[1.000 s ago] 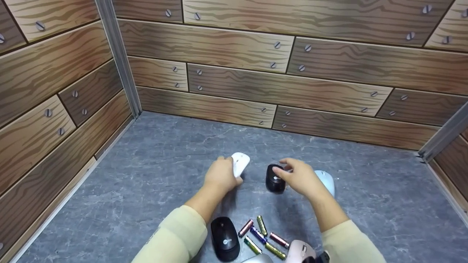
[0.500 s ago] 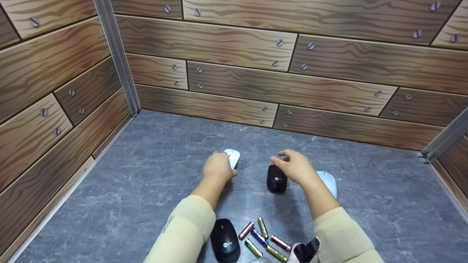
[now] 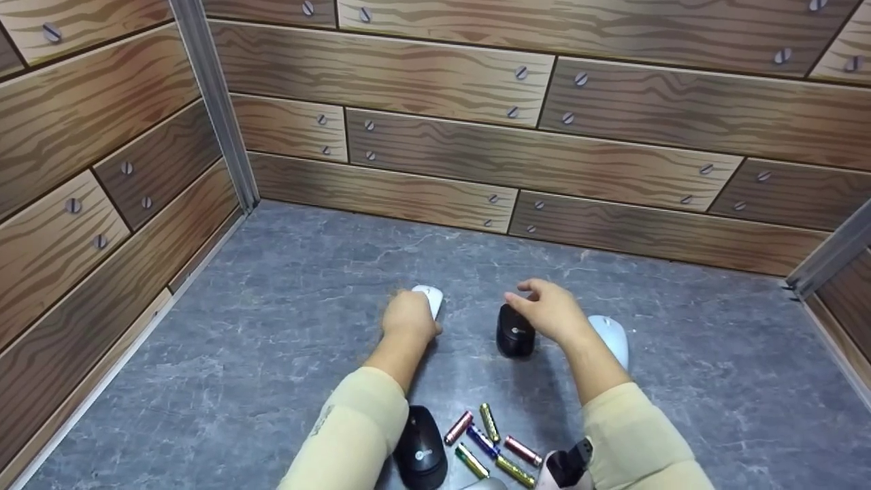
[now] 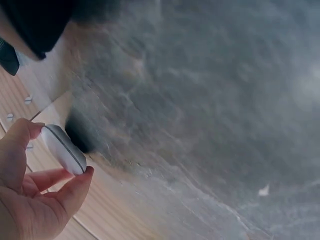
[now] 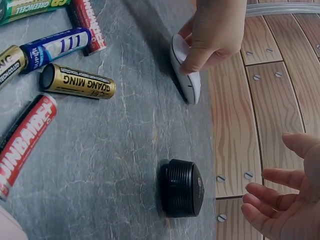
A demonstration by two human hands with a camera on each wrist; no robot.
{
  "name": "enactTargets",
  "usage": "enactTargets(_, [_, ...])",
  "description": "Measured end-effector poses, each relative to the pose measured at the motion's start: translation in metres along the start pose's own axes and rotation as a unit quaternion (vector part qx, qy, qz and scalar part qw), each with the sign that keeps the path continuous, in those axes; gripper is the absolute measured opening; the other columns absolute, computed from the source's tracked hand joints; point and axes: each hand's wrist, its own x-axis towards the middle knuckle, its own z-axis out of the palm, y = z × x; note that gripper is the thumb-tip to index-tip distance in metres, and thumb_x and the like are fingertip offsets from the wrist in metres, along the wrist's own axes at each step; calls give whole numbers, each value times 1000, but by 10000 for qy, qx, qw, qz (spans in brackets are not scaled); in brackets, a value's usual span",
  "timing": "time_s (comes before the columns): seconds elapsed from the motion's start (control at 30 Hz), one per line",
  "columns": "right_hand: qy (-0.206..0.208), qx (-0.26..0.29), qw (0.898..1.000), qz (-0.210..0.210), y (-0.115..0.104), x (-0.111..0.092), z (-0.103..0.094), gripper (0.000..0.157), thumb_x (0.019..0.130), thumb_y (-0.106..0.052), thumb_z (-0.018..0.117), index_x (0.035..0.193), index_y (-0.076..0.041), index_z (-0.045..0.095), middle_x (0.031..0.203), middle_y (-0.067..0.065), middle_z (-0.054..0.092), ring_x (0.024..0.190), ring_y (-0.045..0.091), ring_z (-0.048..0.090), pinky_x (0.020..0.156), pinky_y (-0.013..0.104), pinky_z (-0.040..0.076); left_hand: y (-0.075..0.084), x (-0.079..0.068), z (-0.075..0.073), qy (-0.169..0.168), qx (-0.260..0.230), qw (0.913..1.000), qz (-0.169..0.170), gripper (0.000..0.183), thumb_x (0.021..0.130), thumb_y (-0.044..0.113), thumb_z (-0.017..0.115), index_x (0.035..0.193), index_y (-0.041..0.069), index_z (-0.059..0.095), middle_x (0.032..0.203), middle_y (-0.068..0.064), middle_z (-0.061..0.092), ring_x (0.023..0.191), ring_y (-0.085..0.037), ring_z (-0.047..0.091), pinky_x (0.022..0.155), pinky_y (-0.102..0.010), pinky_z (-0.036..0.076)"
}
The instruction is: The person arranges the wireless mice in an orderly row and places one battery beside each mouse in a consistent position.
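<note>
My left hand [image 3: 408, 318] grips a white computer mouse [image 3: 430, 298] by its sides, low over the grey tabletop. In the left wrist view, the thumb and fingertips pinch the edges of that mouse [image 4: 62, 150], which is tilted there. A black computer mouse [image 3: 515, 338] stands on the table to the right, its ribbed side [image 5: 181, 189] facing the right wrist camera. My right hand [image 3: 552, 316] is just beyond and above this black mouse, fingers loosely bent and holding nothing. The right wrist view shows a gap between the right hand [image 5: 287, 200] and the black mouse.
A light blue mouse [image 3: 610, 339] lies right of the right wrist. Nearer me are another black mouse [image 3: 420, 449], several loose batteries [image 3: 483, 441] and a silver mouse [image 3: 486, 484] at the frame's edge. A wood-plank-patterned wall [image 3: 435, 150] closes the back; another [image 3: 102, 224] bounds the left.
My left hand has carried the white mouse left and down toward the tabletop. The right thumb has moved up off the black mouse, which stays in place.
</note>
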Motion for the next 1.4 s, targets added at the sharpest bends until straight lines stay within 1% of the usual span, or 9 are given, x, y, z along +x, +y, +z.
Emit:
enactTargets(0.13, [12, 54, 10000, 22, 1, 0, 2, 49, 89, -38, 54, 122, -1, 54, 112, 23, 59, 104, 35, 55, 88, 48, 43, 3, -1, 2, 16, -106, 9998, -143, 62, 68, 33, 78, 112, -6, 59, 124, -23, 51, 113, -34, 50, 85, -43, 48])
enactTargets(0.27, [-18, 86, 10000, 46, 3, 0, 4, 50, 89, -38, 54, 122, -1, 53, 113, 23, 59, 105, 36, 54, 89, 48, 42, 7, -3, 4, -9, -179, 9995, -256, 62, 69, 31, 77, 114, -8, 57, 127, -24, 48, 110, -35, 52, 83, -42, 49])
enactTargets(0.5, [-39, 96, 9999, 80, 4, -2, 5, 50, 89, -38, 54, 122, -1, 53, 114, 23, 59, 106, 36, 54, 90, 47, 42, 10, -7, 5, 161, -13, 9998, -97, 57, 73, 30, 73, 113, -8, 58, 124, -24, 51, 109, -35, 53, 86, -40, 48])
enactTargets(0.7, [-62, 108, 9999, 12, 1, -5, 3, 51, 89, -38, 54, 124, -1, 53, 115, 23, 58, 107, 37, 53, 90, 48, 41, 7, -9, 3, 233, 76, 9997, 83, 55, 75, 35, 72, 108, -7, 60, 114, -22, 56, 102, -33, 57, 84, -39, 49])
enactTargets(0.87, [-91, 110, 9999, -71, -2, -8, 1, 51, 89, -38, 55, 124, -1, 52, 114, 23, 58, 106, 36, 54, 89, 48, 42, 3, -10, -8, 129, 47, 9998, 171, 50, 75, 39, 72, 101, -3, 64, 106, -17, 60, 96, -29, 59, 83, -37, 50])
enactTargets(0.97, [-104, 111, 9998, -110, -3, -11, -2, 51, 89, -38, 55, 124, -1, 52, 113, 23, 59, 105, 36, 54, 88, 48, 43, 1, -11, -17, 110, 2, 9996, 278, 51, 75, 41, 71, 101, -2, 65, 106, -16, 61, 96, -28, 60, 83, -37, 50])
enactTargets(1.1, [-98, 101, 9997, -185, -5, -15, -6, 50, 88, -36, 57, 125, -2, 52, 112, 23, 59, 104, 37, 54, 87, 48, 44, -1, -15, -30, 209, -150, 9985, 491, 50, 76, 41, 70, 100, -3, 65, 105, -17, 61, 95, -29, 60, 82, -38, 50])
enactTargets(1.23, [-113, 76, 9996, -258, -7, -20, -11, 51, 88, -37, 57, 126, -3, 51, 113, 21, 59, 104, 36, 54, 86, 47, 45, -5, -22, -42, 308, -310, 9974, 575, 48, 77, 40, 69, 98, -3, 65, 103, -17, 61, 94, -30, 60, 82, -39, 50])
enactTargets(1.4, [-64, 14, 9990, -447, -10, -29, -16, 50, 88, -37, 57, 126, -4, 52, 112, 20, 59, 104, 34, 56, 85, 47, 46, -9, -30, -52, 435, -477, 9952, 740, 46, 76, 40, 69, 96, -2, 66, 102, -18, 62, 95, -31, 60, 82, -40, 49])
